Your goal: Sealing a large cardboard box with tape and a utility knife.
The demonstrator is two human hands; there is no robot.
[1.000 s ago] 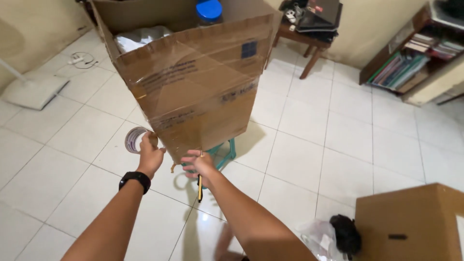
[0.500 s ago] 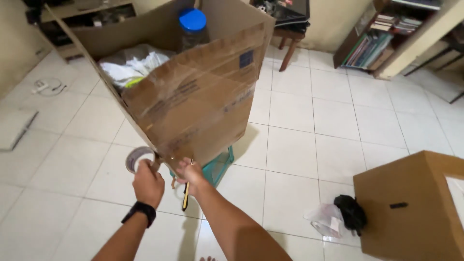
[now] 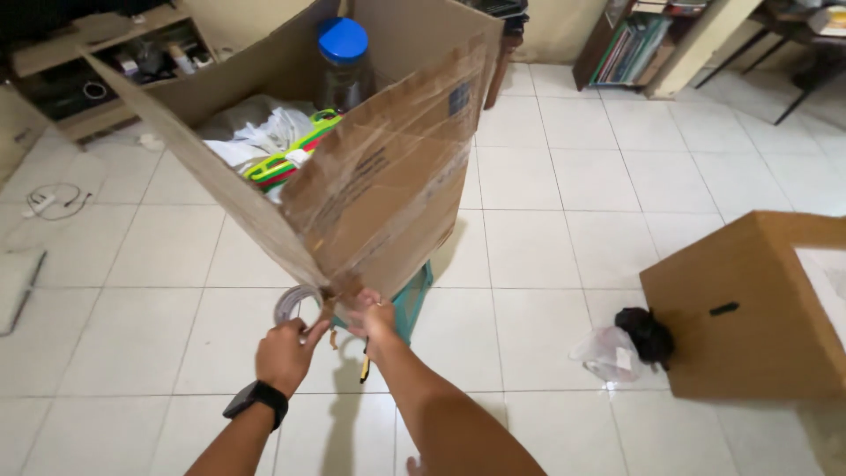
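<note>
Both hands have drawn closer together under the near bottom corner of the open cardboard box point(image 3: 388, 185), and the view has swung so that more of the box's inside shows than half a second ago. Left hand point(image 3: 284, 354), with a black watch point(image 3: 256, 398) on its wrist, holds a roll of clear tape point(image 3: 295, 305) just below the box's left flap, its fingers point(image 3: 310, 333) curled round the roll's rim. Right hand point(image 3: 374, 319) sits just beside it, touching the corner where the taped panels meet; its fingers are pressed together against the cardboard, and a thin dark-and-yellow tool point(image 3: 364, 363) hangs down from the palm. Whether that hand pinches the tape end cannot be told. The box stands on a teal stool point(image 3: 411, 298) over the white tiled floor point(image 3: 564, 211). Inside lie white plastic bags point(image 3: 256, 141), something green and yellow point(image 3: 286, 163) and a jar with a blue lid point(image 3: 342, 40). A second, closed cardboard box point(image 3: 749, 308) rests on the floor to the right, with a black bundle point(image 3: 646, 335) and a clear bag point(image 3: 604, 351) against its side.
</note>
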